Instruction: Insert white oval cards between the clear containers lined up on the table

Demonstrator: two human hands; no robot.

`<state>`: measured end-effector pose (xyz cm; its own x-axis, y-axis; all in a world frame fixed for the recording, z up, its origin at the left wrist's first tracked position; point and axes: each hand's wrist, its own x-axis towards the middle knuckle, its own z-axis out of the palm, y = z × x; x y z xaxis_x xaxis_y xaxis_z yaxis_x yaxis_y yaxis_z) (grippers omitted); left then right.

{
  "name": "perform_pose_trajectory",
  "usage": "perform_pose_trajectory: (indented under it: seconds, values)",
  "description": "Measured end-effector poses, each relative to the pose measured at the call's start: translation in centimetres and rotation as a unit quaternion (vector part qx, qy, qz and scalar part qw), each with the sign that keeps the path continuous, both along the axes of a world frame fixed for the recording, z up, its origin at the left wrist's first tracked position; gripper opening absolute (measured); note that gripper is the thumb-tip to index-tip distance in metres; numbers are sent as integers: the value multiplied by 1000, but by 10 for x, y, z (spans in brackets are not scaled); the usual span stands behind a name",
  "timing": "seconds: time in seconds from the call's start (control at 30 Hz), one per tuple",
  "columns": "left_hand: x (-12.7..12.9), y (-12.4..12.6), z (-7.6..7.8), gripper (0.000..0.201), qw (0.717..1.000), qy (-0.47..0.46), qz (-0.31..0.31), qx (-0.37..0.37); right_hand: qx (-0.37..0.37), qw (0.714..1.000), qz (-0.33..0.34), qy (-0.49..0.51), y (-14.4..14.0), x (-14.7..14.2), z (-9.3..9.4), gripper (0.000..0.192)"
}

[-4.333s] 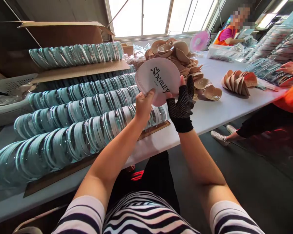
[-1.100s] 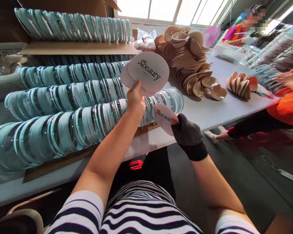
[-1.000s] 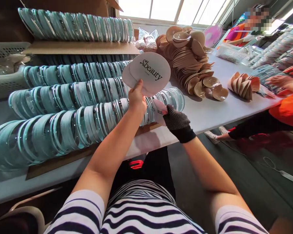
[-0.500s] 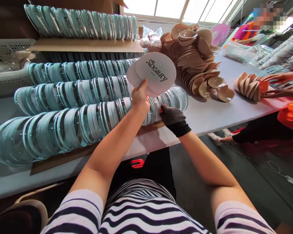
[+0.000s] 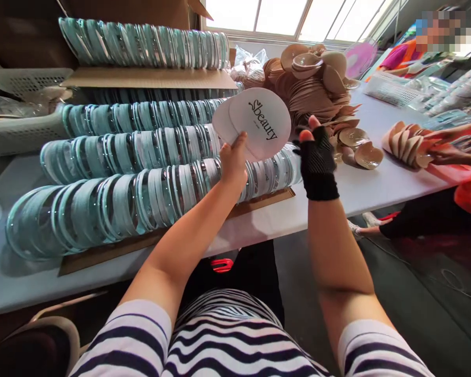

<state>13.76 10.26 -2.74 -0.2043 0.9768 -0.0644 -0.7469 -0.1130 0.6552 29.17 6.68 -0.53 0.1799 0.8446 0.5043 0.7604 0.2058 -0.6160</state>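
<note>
My left hand (image 5: 234, 159) pinches white oval cards (image 5: 270, 123) by their lower edge, the front one printed with "beauty" lettering in black. They fan out slightly, with one card behind showing at the left. My right hand (image 5: 317, 152), in a black dotted glove with bare fingertips, is raised to the right of the cards with its fingers apart and nothing visible in it. Behind it lies a heap of beige-brown, glossy bra cups (image 5: 312, 97). Under my left hand runs the nearest row of clear round plastic pieces with pale teal bands (image 5: 129, 204).
More such rows (image 5: 141, 149) lie behind, one on a cardboard sheet (image 5: 149, 78). White perforated baskets (image 5: 35, 78) stand at the left. Across the white table (image 5: 361, 191) at right, another person's hands (image 5: 451, 146) hold stacked cups (image 5: 404, 146). The table's front edge crosses before me.
My right hand has lifted away from the near row and moved right and up, its fingers opening. My left hand still holds the cards, at nearly the same place.
</note>
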Motion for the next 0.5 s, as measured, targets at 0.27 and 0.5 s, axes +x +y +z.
perform_pose_trajectory:
  seconds: [0.27, 0.5]
  values:
    - [-16, -31, 12, 8, 999, -34, 24, 27, 131, 959, -41, -248, -30, -71, 13, 66]
    - [-45, -37, 22, 32, 996, -93, -5, 7, 29, 956, -5, -292, -51, -61, 32, 55]
